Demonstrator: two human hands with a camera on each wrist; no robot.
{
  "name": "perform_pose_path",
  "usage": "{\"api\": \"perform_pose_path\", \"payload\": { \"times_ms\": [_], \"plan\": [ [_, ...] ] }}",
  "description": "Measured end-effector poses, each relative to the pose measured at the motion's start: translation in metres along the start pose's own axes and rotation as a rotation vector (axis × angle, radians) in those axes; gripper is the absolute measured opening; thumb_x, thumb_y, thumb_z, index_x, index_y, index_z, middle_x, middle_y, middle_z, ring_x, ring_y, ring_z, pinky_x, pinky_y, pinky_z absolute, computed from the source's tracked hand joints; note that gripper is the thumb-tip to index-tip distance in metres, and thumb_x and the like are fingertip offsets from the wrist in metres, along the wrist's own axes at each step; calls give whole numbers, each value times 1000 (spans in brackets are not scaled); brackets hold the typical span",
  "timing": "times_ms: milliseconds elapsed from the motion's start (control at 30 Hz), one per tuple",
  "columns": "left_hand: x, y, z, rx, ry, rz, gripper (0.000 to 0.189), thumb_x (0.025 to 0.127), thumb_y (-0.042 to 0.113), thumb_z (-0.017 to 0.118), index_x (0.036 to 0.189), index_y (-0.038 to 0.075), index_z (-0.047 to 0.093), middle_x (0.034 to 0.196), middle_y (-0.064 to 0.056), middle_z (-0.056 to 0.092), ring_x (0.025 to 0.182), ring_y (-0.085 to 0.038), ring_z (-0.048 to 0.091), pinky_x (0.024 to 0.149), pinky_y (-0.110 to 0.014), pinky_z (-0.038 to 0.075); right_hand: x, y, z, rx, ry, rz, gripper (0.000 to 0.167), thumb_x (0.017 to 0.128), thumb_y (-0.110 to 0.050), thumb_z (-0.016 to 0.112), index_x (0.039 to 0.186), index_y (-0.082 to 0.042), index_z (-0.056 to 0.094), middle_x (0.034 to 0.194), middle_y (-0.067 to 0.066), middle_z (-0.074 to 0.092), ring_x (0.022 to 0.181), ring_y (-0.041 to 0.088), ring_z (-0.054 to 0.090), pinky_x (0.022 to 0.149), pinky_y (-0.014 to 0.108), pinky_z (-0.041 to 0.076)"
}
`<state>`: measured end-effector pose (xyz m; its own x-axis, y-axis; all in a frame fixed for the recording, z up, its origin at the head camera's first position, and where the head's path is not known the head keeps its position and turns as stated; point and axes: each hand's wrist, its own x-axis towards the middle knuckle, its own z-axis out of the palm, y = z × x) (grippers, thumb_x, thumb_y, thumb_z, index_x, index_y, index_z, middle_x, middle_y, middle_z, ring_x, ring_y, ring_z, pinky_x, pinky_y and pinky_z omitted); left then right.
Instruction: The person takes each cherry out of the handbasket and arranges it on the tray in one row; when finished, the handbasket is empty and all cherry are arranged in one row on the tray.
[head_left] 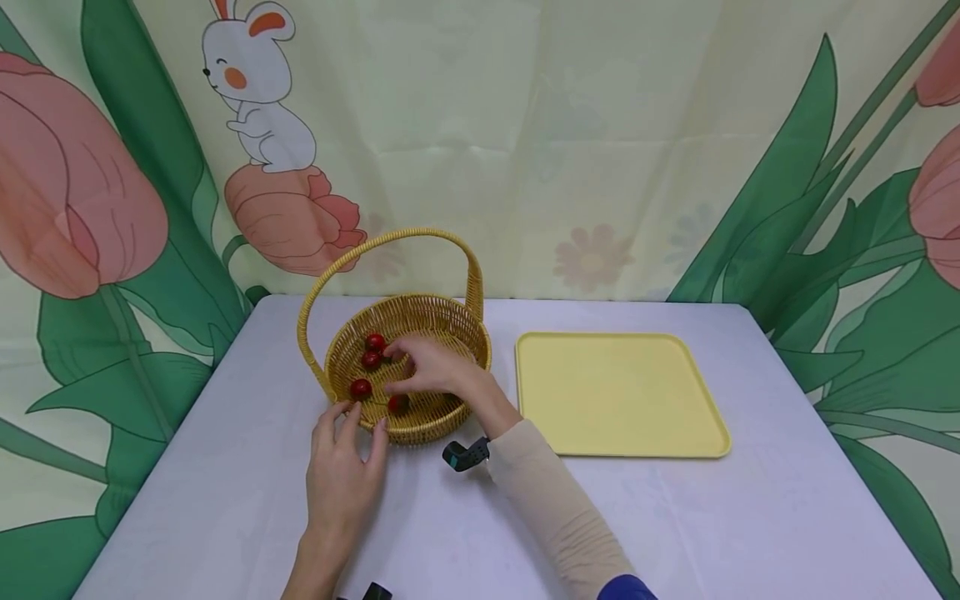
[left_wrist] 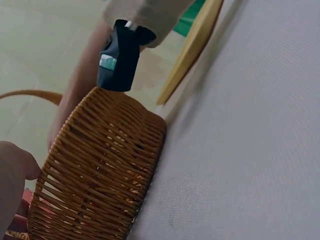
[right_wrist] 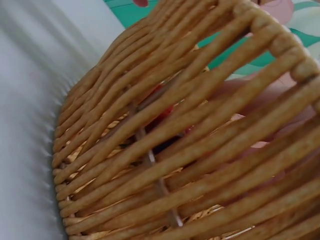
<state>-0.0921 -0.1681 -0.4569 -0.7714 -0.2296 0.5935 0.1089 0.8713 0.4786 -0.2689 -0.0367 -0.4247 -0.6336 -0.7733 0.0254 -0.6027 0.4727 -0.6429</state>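
Observation:
Several small round red fruits (head_left: 361, 389) lie in a yellow wicker basket (head_left: 427, 435) with a tall arched handle. My right hand (head_left: 429, 365) reaches over the basket's right side, thumb and forefinger spread apart, the fingertips beside two fruits at the left. At the near left rim, my left hand (head_left: 341, 467) grips the basket, its fingers over the edge. The left wrist view shows that thumb (left_wrist: 31, 167) against the rim. Through the weave in the right wrist view, a red fruit (right_wrist: 161, 117) and part of a hand are partly hidden.
A pale yellow rectangular tray (head_left: 622, 396) lies on the white tablecloth (head_left: 690, 517), right of the basket. Behind the table hangs a curtain (head_left: 480, 150) printed with tulips and a rabbit. A dark wrist device (head_left: 467, 455) sits by the right sleeve, close to the basket.

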Motion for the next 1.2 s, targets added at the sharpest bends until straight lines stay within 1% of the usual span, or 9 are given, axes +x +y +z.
{"api": "perform_pose_path", "payload": {
  "times_ms": [167, 300, 467, 733, 967, 1067, 1200],
  "plan": [
    [0, 0, 0, 1, -2, -7, 47, 89, 21, 73, 120, -13, 65, 127, -26, 58, 120, -42, 56, 88, -58, 54, 0, -1, 2, -10, -78, 21, 62, 84, -39, 80, 134, -9, 60, 127, 7, 67, 104, 16, 66, 86, 23, 54],
    [0, 0, 0, 1, -2, -10, 46, 90, 21, 72, 120, -13, 65, 127, -25, 58, 120, -42, 57, 87, -58, 54, 1, -2, 3, -25, -118, 31, 59, 84, -38, 80, 133, -9, 63, 125, 5, 68, 107, 15, 65, 90, 25, 54],
    [0, 0, 0, -1, 3, -6, 45, 90, 21, 72, 120, -13, 65, 127, -25, 58, 119, -42, 58, 85, -58, 55, 1, -3, 4, -72, -159, 36, 55, 85, -37, 80, 130, -10, 64, 124, 1, 69, 106, 11, 63, 91, 23, 52],
    [0, -1, 1, -14, 11, -11, 44, 90, 21, 71, 119, -12, 66, 126, -25, 59, 119, -41, 58, 82, -58, 56, 2, -2, 6, -105, -205, 35, 47, 84, -33, 81, 124, -11, 67, 112, -2, 70, 96, 7, 63, 85, 20, 52],
    [-1, -3, 2, -20, 13, -22, 45, 89, 21, 71, 120, -11, 65, 128, -25, 59, 119, -42, 59, 85, -58, 55, 3, -4, 6, -116, -230, 31, 29, 85, -28, 81, 109, -14, 72, 98, -6, 71, 88, 5, 63, 79, 18, 51],
    [-1, -4, 2, -21, 5, -30, 47, 90, 23, 71, 122, -11, 65, 130, -25, 59, 120, -42, 59, 87, -57, 55, 2, -5, 5, -117, -231, 41, 27, 86, -27, 80, 108, -15, 72, 98, -6, 70, 88, 6, 63, 78, 19, 51],
    [-1, -4, 2, -28, 9, -33, 49, 89, 23, 72, 123, -12, 64, 131, -25, 58, 115, -42, 61, 83, -57, 56, 0, -5, 5, -112, -228, 51, 27, 87, -26, 79, 111, -14, 71, 102, -5, 71, 89, 6, 63, 80, 19, 51]
  ]
}}
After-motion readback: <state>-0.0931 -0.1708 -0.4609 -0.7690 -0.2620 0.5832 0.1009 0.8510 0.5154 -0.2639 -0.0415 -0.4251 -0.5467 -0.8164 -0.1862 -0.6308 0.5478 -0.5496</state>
